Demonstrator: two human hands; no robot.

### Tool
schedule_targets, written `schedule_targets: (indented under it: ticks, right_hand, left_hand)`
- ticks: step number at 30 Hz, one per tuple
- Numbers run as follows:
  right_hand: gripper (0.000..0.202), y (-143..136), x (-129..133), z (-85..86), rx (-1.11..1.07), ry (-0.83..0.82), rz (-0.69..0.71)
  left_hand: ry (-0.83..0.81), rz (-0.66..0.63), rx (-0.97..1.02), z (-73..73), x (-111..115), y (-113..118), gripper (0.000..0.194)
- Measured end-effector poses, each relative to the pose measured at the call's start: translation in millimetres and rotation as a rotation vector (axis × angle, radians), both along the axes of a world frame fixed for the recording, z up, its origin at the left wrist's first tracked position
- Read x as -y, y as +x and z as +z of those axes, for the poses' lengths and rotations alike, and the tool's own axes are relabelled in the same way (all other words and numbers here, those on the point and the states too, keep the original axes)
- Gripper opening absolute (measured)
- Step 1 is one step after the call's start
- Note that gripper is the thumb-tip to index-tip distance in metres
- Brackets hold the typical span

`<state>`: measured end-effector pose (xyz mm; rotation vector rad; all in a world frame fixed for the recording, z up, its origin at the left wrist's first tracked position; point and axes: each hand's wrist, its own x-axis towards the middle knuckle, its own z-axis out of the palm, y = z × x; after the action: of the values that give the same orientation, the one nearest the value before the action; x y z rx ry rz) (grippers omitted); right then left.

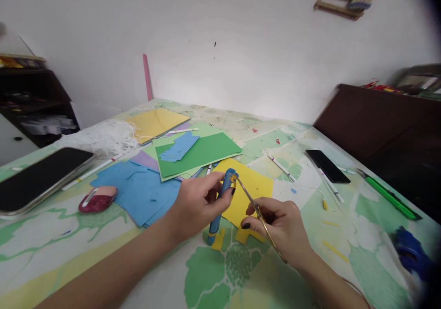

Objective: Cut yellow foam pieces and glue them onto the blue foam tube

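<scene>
My left hand [200, 203] is closed around a blue paper tube [215, 226], held slightly tilted, its top end towards the wall. A small yellow piece is at the top of the tube, and a yellow band circles its lower end. My right hand [284, 226] grips a slim pair of scissors [247, 192] with gold-coloured handles. Their tip touches or nearly touches the yellow piece at the tube's top; I cannot tell which. Beneath the hands lies a yellow sheet [263, 182], and small yellow cut pieces [243, 234] are close to the tube's foot.
Blue sheets [138, 194], a green sheet [206, 153] and white string [103, 137] lie left of centre. An eraser [98, 199] and a large phone [41, 178] are further left. At right are another phone [327, 165], a green cutter [391, 198], white pens [280, 167] and a blue object [409, 251].
</scene>
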<state>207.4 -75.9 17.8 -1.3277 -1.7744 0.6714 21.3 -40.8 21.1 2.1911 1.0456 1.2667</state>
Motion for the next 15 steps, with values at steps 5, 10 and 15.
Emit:
schedule_targets:
  ticks: [5,10,15]
  right_hand:
    - [0.035,1.2,-1.1,-0.9,-0.002,-0.006,0.005]
    - [0.035,0.8,-0.9,0.4,-0.012,-0.013,0.005]
    - [0.035,0.8,-0.3,1.3,-0.04,-0.022,0.016]
  left_hand:
    - [-0.003,-0.011,0.016,0.3,-1.3,0.8,0.008]
    - [-0.014,-0.015,0.011,0.8,-2.2,1.3,0.008]
    - [-0.017,-0.023,0.008,0.1,-2.1,0.3,0.01]
